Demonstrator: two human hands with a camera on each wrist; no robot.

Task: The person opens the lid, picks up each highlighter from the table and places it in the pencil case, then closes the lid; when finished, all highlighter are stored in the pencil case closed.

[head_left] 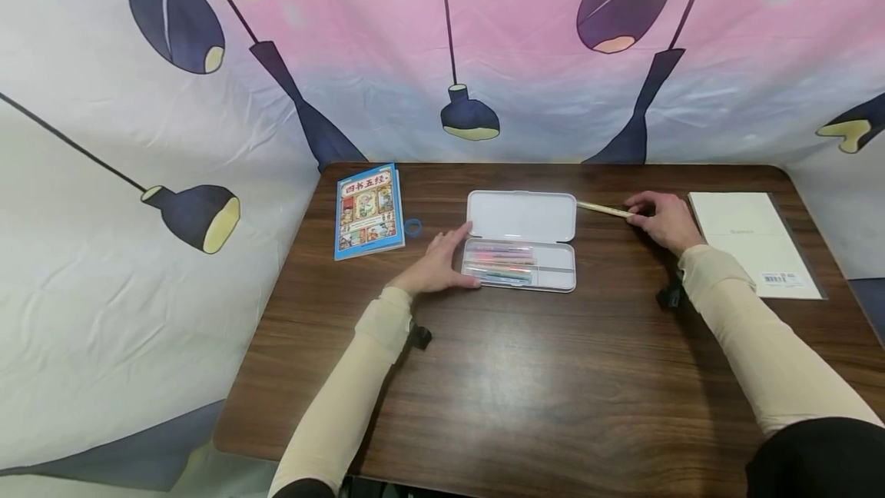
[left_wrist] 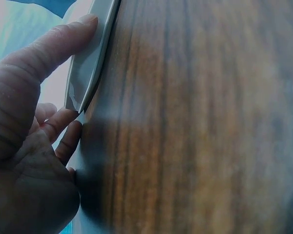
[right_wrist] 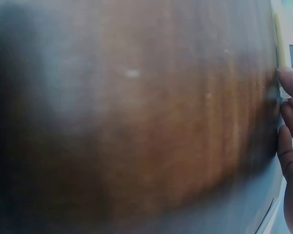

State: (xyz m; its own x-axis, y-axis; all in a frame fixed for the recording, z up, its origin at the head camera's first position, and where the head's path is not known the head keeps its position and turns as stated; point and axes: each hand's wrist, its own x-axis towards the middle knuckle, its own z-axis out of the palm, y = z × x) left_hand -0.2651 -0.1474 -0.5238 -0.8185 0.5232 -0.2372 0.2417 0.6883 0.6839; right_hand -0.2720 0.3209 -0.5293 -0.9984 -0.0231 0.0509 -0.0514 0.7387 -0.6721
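Note:
A white pencil case (head_left: 565, 280) lies unfolded on the table, its lid (head_left: 522, 216) laid back. Several coloured pens (head_left: 501, 261) in clear packaging fill the left part of its tray. My left hand (head_left: 437, 263) holds the case at its left end, thumb along the front edge; the left wrist view shows the thumb (left_wrist: 63, 41) against the case wall (left_wrist: 90, 58) and fingertips at its corner. My right hand (head_left: 665, 221) pinches the right end of a slim pale-yellow stick (head_left: 600, 209), whose other end reaches the lid's right edge. In the right wrist view, the stick (right_wrist: 281, 44) shows only at the edge.
A blue-bordered picture book (head_left: 369, 210) lies at the back left, with a small blue ring (head_left: 412, 227) beside it. At the right, a cream notebook (head_left: 750, 240) with a barcode label sits behind the right forearm. A patterned curtain (head_left: 387, 60) hangs behind the brown table (head_left: 525, 383).

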